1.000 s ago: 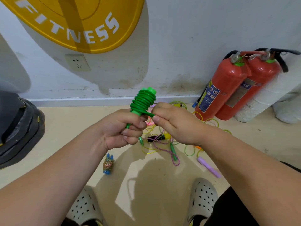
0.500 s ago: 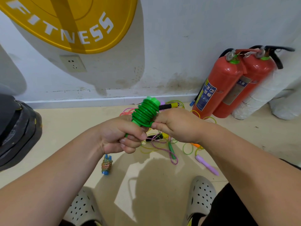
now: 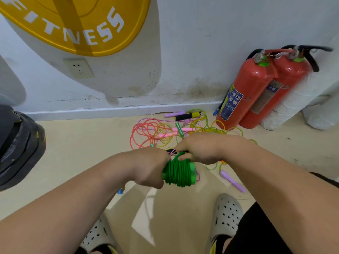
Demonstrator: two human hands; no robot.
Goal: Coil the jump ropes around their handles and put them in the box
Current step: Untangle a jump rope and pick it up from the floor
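A green jump rope (image 3: 178, 172) is wound in many turns around its green handles and lies sideways between my hands. My left hand (image 3: 148, 166) grips the left end of the handles. My right hand (image 3: 199, 149) pinches the loose end of the green cord at the top of the coil. Behind my hands a tangle of loose jump ropes (image 3: 161, 132) in pink, yellow and green lies on the floor by the wall. No box is in view.
Two red fire extinguishers (image 3: 255, 92) lean on the wall at the right, beside white rolls (image 3: 288, 109). A purple handle (image 3: 232, 181) lies on the floor near my right foot. Stacked black weight plates (image 3: 16, 143) stand at the left. A small blue coiled rope (image 3: 120, 191) peeks from under my left arm.
The green coil has swung down from upright to sideways and lower. My right hand moved over the coil's top. The view tilted, and more of the rope tangle shows.
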